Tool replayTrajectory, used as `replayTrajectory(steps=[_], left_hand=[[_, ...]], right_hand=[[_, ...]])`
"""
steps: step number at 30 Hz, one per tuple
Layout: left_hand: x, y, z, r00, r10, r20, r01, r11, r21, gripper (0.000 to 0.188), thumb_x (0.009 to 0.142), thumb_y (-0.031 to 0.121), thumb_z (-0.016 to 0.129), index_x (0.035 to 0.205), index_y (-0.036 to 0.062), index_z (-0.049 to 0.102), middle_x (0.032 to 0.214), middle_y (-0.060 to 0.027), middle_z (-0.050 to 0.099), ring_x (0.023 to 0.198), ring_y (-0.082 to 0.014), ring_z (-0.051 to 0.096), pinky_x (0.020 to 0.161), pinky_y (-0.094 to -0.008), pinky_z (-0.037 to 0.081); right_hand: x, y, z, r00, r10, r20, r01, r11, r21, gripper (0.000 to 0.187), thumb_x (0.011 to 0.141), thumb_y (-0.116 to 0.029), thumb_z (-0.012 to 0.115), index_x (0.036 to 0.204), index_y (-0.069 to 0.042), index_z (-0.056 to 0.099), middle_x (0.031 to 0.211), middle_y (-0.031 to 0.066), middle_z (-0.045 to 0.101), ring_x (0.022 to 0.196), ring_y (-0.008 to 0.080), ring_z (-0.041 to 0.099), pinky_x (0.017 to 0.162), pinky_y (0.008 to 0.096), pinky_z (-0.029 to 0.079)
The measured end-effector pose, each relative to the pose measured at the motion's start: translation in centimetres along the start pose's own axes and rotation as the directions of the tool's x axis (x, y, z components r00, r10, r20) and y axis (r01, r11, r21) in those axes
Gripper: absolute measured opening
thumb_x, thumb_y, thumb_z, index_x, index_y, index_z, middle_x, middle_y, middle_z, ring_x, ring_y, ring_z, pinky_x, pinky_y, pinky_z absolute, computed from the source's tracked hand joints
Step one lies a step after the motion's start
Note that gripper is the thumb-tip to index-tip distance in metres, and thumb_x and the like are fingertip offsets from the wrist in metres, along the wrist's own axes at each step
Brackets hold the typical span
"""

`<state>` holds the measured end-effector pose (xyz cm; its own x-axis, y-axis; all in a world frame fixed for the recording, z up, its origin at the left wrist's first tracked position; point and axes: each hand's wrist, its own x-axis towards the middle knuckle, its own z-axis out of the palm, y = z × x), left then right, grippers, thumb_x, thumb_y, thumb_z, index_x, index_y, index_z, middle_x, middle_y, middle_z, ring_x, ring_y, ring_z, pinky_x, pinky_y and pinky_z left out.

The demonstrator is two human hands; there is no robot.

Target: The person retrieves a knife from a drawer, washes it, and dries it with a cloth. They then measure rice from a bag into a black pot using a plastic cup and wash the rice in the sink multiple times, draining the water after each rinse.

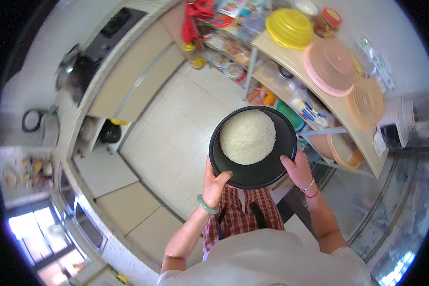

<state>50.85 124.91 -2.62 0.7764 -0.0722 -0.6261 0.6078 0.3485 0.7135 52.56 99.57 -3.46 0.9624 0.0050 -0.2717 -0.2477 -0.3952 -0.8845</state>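
Note:
Between my two hands I carry a round black pan (252,177) with a raised rim, held in front of my body above the floor. A mound of white rice (248,137) lies in it, toward the far side. My left hand (216,183) grips the near left rim, thumb over the edge and the other fingers hidden beneath. On the near right rim my right hand (298,170) is closed the same way, thumb inside. A green bangle sits on my left wrist; a silver bracelet and a red cord circle the right.
To the right stands a wooden shelf (329,112) with a yellow basket (290,28), a pink round cover (330,66) and a white appliance (399,123). A counter (110,52) with a stove and a dark wok (80,71) runs along the left. Pale tiles (176,114) cover the floor.

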Motion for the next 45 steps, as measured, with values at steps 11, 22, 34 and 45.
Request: replayTrajectory(steps=[11, 22, 34, 45], left_hand=[[-16.1, 5.8, -14.8, 0.766, 0.575, -0.287, -0.605, 0.796, -0.020, 0.080, 0.090, 0.022, 0.065, 0.151, 0.0104, 0.016, 0.149, -0.0101, 0.030, 0.137, -0.0221, 0.030, 0.111, -0.0362, 0.028], [-27.4, 11.2, -37.5, 0.619, 0.601, -0.506, -0.772, 0.582, -0.253, 0.107, 0.074, 0.027, 0.078, 0.153, 0.0133, 0.007, 0.152, -0.0081, 0.023, 0.140, -0.0226, 0.024, 0.114, -0.0384, 0.023], [-25.8, 15.0, -52.3, 0.409, 0.481, -0.775, -0.869, 0.464, -0.170, 0.082, 0.086, 0.028, 0.064, 0.150, 0.0127, 0.015, 0.148, -0.0080, 0.032, 0.136, -0.0220, 0.032, 0.110, -0.0377, 0.031], [-25.5, 16.3, -54.5, 0.499, -0.106, -0.860, -0.846, 0.157, -0.510, 0.066, 0.088, 0.048, 0.053, 0.137, 0.0052, 0.042, 0.134, -0.0163, 0.050, 0.121, -0.0305, 0.051, 0.100, -0.0536, 0.042]], right_hand=[[-0.5, -17.0, 15.3, 0.845, -0.281, 0.455, 0.201, 0.955, 0.216, 0.024, 0.084, -0.009, 0.054, 0.103, 0.004, 0.057, 0.077, 0.0064, 0.065, 0.058, 0.0116, 0.061, 0.048, 0.0250, 0.049], [-3.3, -35.1, 41.5, 0.505, -0.370, 0.780, 0.323, 0.919, 0.227, 0.023, 0.084, -0.009, 0.054, 0.102, 0.005, 0.056, 0.075, 0.0071, 0.063, 0.058, 0.0122, 0.060, 0.046, 0.0262, 0.050], [1.0, -45.2, 63.8, 0.187, -0.141, 0.972, 0.350, 0.934, 0.068, 0.023, 0.086, -0.015, 0.051, 0.098, 0.005, 0.056, 0.075, 0.0084, 0.065, 0.052, 0.0114, 0.060, 0.044, 0.0246, 0.049], [0.4, -50.0, 83.3, -0.275, 0.324, 0.905, 0.787, 0.617, 0.018, 0.063, 0.093, -0.037, 0.033, 0.057, 0.008, 0.058, 0.053, 0.0154, 0.061, 0.046, 0.0220, 0.063, 0.053, 0.0331, 0.053]])
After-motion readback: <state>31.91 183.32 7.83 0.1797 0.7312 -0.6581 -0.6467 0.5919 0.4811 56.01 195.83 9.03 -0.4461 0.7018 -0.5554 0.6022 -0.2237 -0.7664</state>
